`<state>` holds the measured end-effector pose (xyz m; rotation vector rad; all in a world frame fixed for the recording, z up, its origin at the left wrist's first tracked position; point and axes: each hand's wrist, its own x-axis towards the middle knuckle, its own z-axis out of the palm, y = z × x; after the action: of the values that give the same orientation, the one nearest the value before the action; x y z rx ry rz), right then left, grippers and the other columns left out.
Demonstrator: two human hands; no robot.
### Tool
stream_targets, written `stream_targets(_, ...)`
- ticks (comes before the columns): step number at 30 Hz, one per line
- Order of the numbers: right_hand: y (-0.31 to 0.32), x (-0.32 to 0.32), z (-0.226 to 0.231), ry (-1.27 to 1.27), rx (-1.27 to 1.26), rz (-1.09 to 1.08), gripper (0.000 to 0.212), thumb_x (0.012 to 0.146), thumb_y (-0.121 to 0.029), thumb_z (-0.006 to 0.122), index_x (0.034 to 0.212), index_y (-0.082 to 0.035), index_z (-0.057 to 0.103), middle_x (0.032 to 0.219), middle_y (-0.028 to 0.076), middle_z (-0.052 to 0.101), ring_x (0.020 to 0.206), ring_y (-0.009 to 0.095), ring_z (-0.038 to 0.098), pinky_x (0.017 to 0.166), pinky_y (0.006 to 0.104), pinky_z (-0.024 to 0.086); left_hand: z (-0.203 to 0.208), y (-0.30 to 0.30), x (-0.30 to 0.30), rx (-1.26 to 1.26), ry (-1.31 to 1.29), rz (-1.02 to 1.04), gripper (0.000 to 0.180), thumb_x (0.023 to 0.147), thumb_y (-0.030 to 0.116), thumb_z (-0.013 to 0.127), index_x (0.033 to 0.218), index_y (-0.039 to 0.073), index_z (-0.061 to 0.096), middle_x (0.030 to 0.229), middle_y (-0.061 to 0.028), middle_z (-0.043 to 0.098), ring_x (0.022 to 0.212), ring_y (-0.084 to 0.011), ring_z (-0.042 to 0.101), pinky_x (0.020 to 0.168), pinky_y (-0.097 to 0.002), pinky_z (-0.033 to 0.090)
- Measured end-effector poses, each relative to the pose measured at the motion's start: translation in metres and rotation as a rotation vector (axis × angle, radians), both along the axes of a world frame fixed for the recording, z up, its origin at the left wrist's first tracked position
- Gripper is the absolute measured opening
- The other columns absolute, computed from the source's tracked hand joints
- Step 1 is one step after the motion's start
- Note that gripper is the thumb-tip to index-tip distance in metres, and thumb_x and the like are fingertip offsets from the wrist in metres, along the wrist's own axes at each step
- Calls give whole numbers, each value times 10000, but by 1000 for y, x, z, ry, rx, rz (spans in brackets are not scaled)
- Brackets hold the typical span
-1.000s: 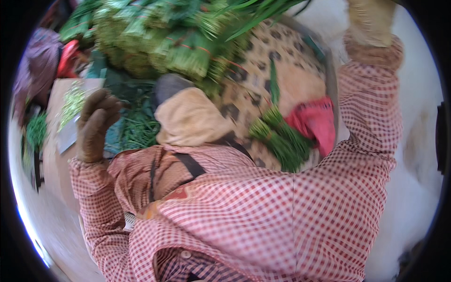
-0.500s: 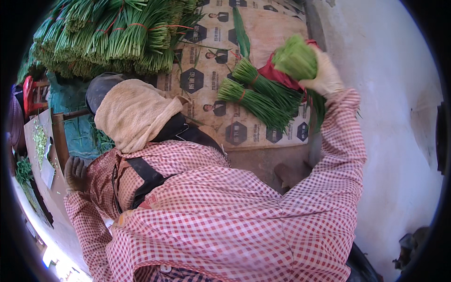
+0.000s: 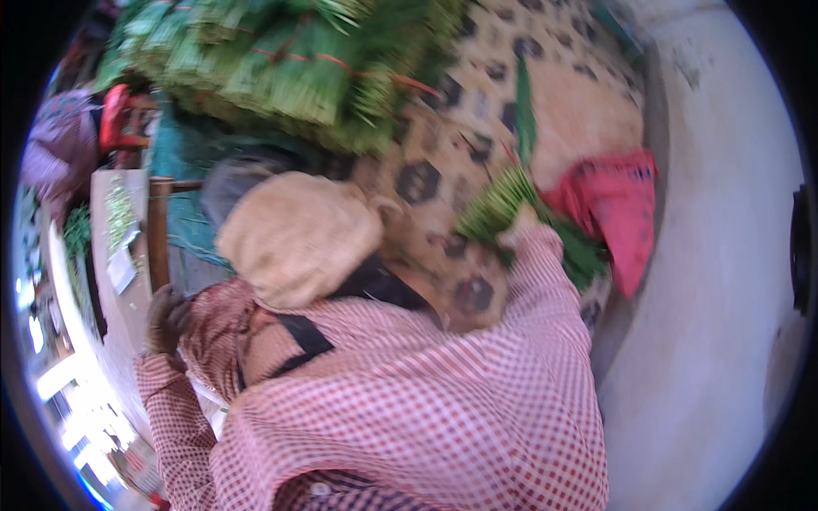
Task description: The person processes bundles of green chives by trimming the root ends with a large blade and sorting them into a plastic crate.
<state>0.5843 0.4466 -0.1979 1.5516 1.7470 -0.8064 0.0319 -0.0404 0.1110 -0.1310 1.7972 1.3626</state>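
My right hand [image 3: 522,226], in a pale glove and blurred by motion, is closed around a bundle of green garlic chives [image 3: 492,204] low over the patterned sheet. More chives [image 3: 584,255] lie beyond it, partly under a red cloth [image 3: 618,200]. My left hand [image 3: 167,319], in a dark brown glove, is at the left near the board's edge. Its fingers look stretched out, with nothing visible in them, though the blur softens their outline. Between my arms a beige towel [image 3: 302,234] covers a dark rounded shape.
A large stack of tied chive bundles [image 3: 290,68] rises at the far left on the printed sheet [image 3: 417,183]. A pale wall [image 3: 716,281] borders the right. On the left stands a board [image 3: 128,264] with chopped green bits and a blade-like sheet. A red chair [image 3: 113,119] is behind.
My right hand has come down and left with the raised bundle, onto the chives on the sheet. The red cloth shows more fully. The whole view has shifted and blurred.
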Motion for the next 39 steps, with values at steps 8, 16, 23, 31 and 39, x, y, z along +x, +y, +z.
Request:
stream_targets(8, 97, -149, 91, 768, 654, 98, 392, 816, -181, 653, 1175, -29, 616, 1101, 200, 644, 1039, 315, 627, 915, 393, 494, 1, 43, 35, -2, 53, 67, 506, 802, 188, 757, 1238, 57, 535, 1041, -80, 643, 921, -210, 653, 748, -311, 558)
stream_targets(16, 116, -498, 259, 1249, 314, 351, 402, 878, -348, 657, 1107, -18, 639, 1057, 128, 658, 921, 273, 639, 865, 343, 495, -31, 32, 41, 117, -16, 89, 526, 802, 207, 755, 1233, 11, 527, 1012, -98, 647, 879, -204, 642, 730, -303, 539)
stream_targets(23, 104, -676, 257, 1053, 6, -122, 1057, 717, -784, 626, 1315, 78, 498, 1149, 201, 619, 1113, 340, 570, 962, 465, 453, -51, 8, 56, 99, 30, 263, 495, 841, 204, 715, 1251, 17, 509, 1045, -102, 657, 923, -202, 646, 768, -299, 533)
stream_targets(31, 88, -730, 221, 1089, 110, -670, 862, 628, -310, 872, 1329, -68, 432, 1235, 158, 575, 1131, 274, 552, 917, 449, 447, -61, 0, 45, 77, 247, 54, 434, 865, 120, 658, 1255, 10, 500, 1155, -139, 616, 995, -211, 631, 828, -299, 517)
stream_targets(39, 112, -653, 250, 1311, -738, -746, 84, 836, -254, 722, 844, -175, 695, 737, -72, 658, 550, 69, 536, 395, 175, 350, -45, 5, 45, 98, 248, 40, 425, 850, 29, 666, 1248, 7, 517, 1079, -87, 630, 987, -168, 596, 859, -287, 489)
